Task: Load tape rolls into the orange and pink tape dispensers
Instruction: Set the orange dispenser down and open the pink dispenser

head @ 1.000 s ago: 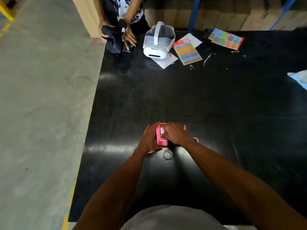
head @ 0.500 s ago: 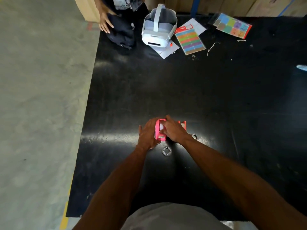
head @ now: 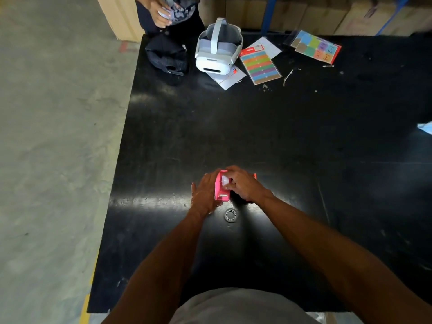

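The pink tape dispenser stands on the black table near its front middle. My left hand grips its left side. My right hand is curled over its top right, fingers on a pale tape roll sitting in the dispenser's opening. An orange dispenser shows only as a sliver behind my right hand. A small clear tape roll lies flat on the table just in front of the pink dispenser.
At the table's far edge sit a white VR headset, a dark cap, papers and two packs of coloured sticky notes. Another person's hand is at the far left corner. Concrete floor lies left.
My hands stay on the pink dispenser in nearly the same grip. The other person's hands have left the dark cap on the table and pulled back toward their body.
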`<state>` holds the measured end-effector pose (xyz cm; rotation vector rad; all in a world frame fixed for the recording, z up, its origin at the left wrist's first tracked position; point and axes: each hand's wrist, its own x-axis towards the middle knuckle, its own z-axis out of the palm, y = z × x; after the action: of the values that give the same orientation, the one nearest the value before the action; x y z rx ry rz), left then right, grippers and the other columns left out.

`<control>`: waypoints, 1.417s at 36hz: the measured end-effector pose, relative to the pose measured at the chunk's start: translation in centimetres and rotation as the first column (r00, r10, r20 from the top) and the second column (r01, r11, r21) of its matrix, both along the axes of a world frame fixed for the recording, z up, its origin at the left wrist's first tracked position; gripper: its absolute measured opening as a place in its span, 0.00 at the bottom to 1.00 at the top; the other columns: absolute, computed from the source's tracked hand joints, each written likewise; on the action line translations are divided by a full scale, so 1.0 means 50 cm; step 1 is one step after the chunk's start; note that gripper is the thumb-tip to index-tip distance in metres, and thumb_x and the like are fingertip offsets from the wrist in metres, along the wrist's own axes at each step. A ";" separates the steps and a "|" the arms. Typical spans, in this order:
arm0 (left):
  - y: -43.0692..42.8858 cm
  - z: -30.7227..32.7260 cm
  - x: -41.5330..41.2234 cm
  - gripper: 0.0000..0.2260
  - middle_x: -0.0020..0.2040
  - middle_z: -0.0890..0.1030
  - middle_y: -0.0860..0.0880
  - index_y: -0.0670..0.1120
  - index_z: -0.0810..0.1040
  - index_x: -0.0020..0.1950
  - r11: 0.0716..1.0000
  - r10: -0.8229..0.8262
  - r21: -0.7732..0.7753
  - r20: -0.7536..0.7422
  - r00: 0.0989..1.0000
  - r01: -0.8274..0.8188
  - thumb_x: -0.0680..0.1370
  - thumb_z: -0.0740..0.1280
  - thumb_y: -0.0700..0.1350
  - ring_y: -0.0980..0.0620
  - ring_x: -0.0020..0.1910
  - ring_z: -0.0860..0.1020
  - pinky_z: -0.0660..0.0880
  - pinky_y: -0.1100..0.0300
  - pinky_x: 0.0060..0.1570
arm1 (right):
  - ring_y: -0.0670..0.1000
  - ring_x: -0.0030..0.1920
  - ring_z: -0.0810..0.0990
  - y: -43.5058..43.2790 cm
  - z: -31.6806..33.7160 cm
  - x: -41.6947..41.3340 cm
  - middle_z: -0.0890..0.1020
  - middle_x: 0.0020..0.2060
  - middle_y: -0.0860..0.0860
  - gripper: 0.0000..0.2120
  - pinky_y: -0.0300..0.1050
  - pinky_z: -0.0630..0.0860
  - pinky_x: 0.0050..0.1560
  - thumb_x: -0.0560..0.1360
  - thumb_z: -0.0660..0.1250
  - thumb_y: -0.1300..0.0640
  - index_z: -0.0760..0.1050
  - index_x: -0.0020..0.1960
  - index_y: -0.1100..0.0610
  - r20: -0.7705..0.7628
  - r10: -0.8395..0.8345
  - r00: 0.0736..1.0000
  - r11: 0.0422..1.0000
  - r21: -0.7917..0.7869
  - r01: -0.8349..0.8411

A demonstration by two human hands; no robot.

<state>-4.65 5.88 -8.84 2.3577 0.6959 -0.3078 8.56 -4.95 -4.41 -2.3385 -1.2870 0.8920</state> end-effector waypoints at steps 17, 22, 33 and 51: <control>-0.037 -0.009 -0.051 0.47 0.81 0.56 0.49 0.51 0.48 0.82 0.990 0.089 -0.124 0.145 0.985 -0.071 0.71 0.74 0.47 0.45 0.80 0.57 0.57 0.33 0.74 | 0.59 0.57 0.78 -0.003 0.009 -0.026 0.80 0.54 0.60 0.13 0.49 0.72 0.60 0.74 0.70 0.61 0.80 0.58 0.61 0.021 -0.110 0.994 0.994 -0.004 0.110; -0.045 -0.009 -0.058 0.31 0.64 0.72 0.52 0.53 0.68 0.70 0.962 0.256 -0.165 0.286 0.923 -0.216 0.68 0.68 0.37 0.50 0.64 0.72 0.71 0.42 0.66 | 0.60 0.57 0.78 -0.003 0.014 -0.026 0.80 0.54 0.61 0.15 0.50 0.72 0.61 0.74 0.71 0.60 0.80 0.61 0.61 0.005 -0.123 0.992 0.992 0.003 0.123; -0.047 0.045 -0.042 0.13 0.52 0.86 0.46 0.47 0.81 0.60 0.759 0.568 -0.526 0.249 0.785 -0.383 0.80 0.65 0.52 0.45 0.51 0.85 0.83 0.47 0.53 | 0.60 0.55 0.78 -0.006 0.034 -0.049 0.80 0.51 0.60 0.13 0.45 0.70 0.55 0.74 0.72 0.59 0.80 0.58 0.60 0.010 -0.125 0.992 0.990 0.063 0.124; -0.080 0.089 -0.054 0.11 0.52 0.86 0.41 0.38 0.83 0.59 0.731 0.593 -0.573 0.264 0.761 -0.371 0.82 0.67 0.43 0.51 0.46 0.84 0.78 0.72 0.44 | 0.56 0.46 0.83 -0.043 0.084 -0.091 0.85 0.47 0.54 0.11 0.51 0.80 0.46 0.71 0.70 0.56 0.82 0.53 0.53 0.043 -0.194 0.980 0.976 0.109 0.189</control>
<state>-7.34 1.89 -4.39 1.5826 0.8732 0.2583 4.00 -7.11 -0.19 -2.3696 -1.0771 0.6886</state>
